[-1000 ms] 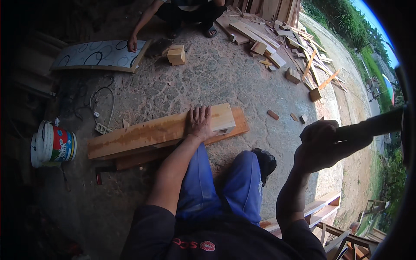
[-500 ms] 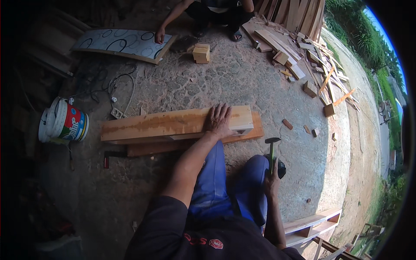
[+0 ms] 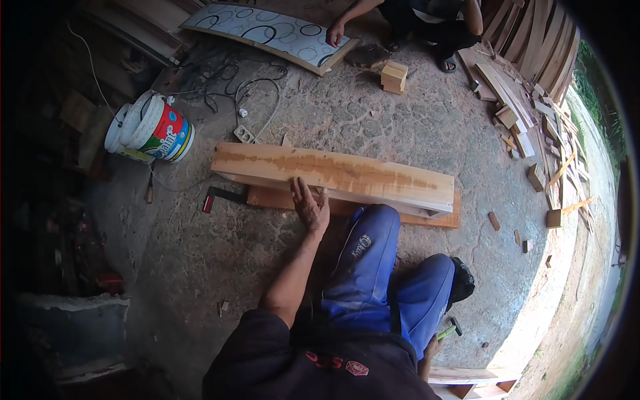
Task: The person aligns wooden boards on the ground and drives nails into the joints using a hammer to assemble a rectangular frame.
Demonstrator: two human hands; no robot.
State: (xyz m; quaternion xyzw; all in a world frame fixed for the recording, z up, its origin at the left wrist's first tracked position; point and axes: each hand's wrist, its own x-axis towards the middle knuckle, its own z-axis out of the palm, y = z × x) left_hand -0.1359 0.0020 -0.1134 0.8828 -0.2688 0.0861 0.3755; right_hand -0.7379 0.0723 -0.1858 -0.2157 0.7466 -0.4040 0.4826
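Observation:
A long, narrow box of pale wood, with a brown stain along its upper face, lies in front of my knees. Under it shows a reddish-brown board. My left hand is at the box's near edge, left of its middle, with fingers stretched out and nothing in them; whether the fingertips touch the wood I cannot tell. Low at the right, beside my thigh, my right hand is closed round the green handle of a hammer. My leg hides part of that hand.
A carpenter's square lies left of the board. Paint buckets, a power strip and cables are further left. A person's hand hangs over a patterned panel. Wood blocks and scraps lie beyond; a wooden frame sits lower right.
My left hand has left the top of the box's right part and moved left to its near edge. My right hand has drawn the hammer back toward my hip. The view has shifted.

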